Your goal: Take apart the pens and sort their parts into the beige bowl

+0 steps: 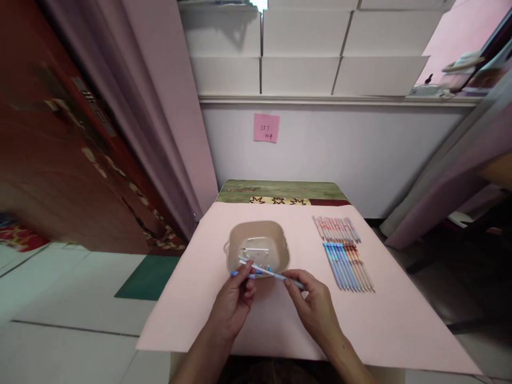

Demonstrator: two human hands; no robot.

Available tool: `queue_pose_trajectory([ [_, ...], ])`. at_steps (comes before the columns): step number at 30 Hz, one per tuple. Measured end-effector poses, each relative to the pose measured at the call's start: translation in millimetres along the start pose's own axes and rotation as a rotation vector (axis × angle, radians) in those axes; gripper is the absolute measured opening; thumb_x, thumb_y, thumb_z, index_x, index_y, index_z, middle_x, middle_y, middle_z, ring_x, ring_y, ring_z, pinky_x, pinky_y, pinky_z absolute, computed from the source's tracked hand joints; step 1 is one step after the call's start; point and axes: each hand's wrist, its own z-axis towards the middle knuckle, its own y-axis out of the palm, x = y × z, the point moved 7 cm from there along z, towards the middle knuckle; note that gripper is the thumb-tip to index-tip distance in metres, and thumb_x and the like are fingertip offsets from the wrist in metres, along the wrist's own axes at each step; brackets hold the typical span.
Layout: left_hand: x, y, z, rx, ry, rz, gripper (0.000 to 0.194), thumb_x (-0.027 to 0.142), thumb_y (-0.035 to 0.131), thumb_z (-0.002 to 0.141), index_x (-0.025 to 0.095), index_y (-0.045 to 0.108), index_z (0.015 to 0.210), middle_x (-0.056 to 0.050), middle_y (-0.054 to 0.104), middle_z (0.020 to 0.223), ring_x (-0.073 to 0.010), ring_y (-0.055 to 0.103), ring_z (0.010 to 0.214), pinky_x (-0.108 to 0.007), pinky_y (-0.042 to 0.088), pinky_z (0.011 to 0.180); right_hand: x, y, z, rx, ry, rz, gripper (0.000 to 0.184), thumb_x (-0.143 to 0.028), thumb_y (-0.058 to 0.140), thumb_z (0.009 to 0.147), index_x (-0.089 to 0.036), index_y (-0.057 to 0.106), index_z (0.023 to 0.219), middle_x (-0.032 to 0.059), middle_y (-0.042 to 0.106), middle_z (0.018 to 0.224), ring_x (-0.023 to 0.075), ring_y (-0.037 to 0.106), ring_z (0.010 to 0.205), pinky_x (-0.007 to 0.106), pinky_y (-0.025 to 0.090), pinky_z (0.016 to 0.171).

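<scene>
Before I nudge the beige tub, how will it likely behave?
The tub will probably slide rather than tip, since it looks broad and low. Its smooth, thin-looking walls suggest light plastic with a little flex. The thin white stick lying loose inside may roll or shift if jolted.

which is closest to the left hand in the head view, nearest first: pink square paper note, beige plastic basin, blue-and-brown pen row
1. Beige plastic basin, just ahead
2. Blue-and-brown pen row, right side
3. Pink square paper note, far wall
</scene>
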Motion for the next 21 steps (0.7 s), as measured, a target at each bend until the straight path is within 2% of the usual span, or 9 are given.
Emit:
queue_pose_trajectory([
  [6, -2.1, 3.6, -0.7, -0.046, 0.028, 0.048, 0.009, 0.010, 0.069, 0.073, 0.010, 0.063, 0.079, -0.001, 0.059, 0.067, -0.0022, 0.045, 0.043, -0.012, 0.031, 0.032, 6.6, 1.9, -5.6, -0.027, 0.085, 0.120, 0.019, -0.036, 0.053, 0.085, -0.020, 0.062, 0.089, 0.0012, 0.065, 0.073, 0.0136, 0.054, 0.058, 0.021, 0.035, 0.046],
  [10, -9.6, 7.9, -3.1, -0.075, 0.007, 0.065, 0.008, 0.011, 0.070, 0.073, 0.009, 0.064, 0.079, -0.001, 0.060, 0.067, -0.0024, 0.045, 0.044, -0.012, 0.032, 0.033, 9.2, 7.0, -6.6, -0.020, 0.102, 0.260, 0.019, -0.037, 0.058, 0.082, -0.019, 0.062, 0.085, 0.0029, 0.066, 0.079, 0.0166, 0.059, 0.072, 0.022, 0.044, 0.060],
  [13, -16.2, 12.6, -6.7, -0.112, -0.029, 0.050, 0.006, 0.011, 0.066, 0.077, 0.008, 0.065, 0.081, -0.003, 0.062, 0.069, -0.0031, 0.047, 0.045, -0.012, 0.035, 0.033, 18.1, 15.7, -7.0, -0.009, 0.179, 0.421, 0.022, -0.039, 0.064, 0.079, -0.018, 0.064, 0.086, 0.0036, 0.067, 0.080, 0.0167, 0.059, 0.074, 0.024, 0.046, 0.066],
  [18, -14.3, 14.0, -9.4, -0.122, -0.064, -0.099, 0.013, 0.007, 0.053, 0.085, 0.005, 0.065, 0.089, -0.011, 0.067, 0.081, -0.0089, 0.060, 0.058, -0.017, 0.050, 0.048, 42.1, 18.6, -14.0, 0.214, 0.333, 0.813, 0.028, -0.041, 0.065, 0.078, -0.018, 0.062, 0.094, 0.0042, 0.066, 0.086, 0.0157, 0.061, 0.074, 0.029, 0.051, 0.072],
  [21, -7.4, 12.4, -10.0, -0.091, -0.036, -0.132, 0.017, -0.001, 0.049, 0.083, 0.005, 0.064, 0.084, -0.011, 0.068, 0.080, -0.0097, 0.062, 0.061, -0.017, 0.053, 0.052, 40.9, 10.5, -17.8, 0.245, 0.291, 0.738, 0.028, -0.041, 0.066, 0.077, -0.019, 0.063, 0.095, 0.0036, 0.066, 0.084, 0.0163, 0.061, 0.073, 0.029, 0.052, 0.070],
])
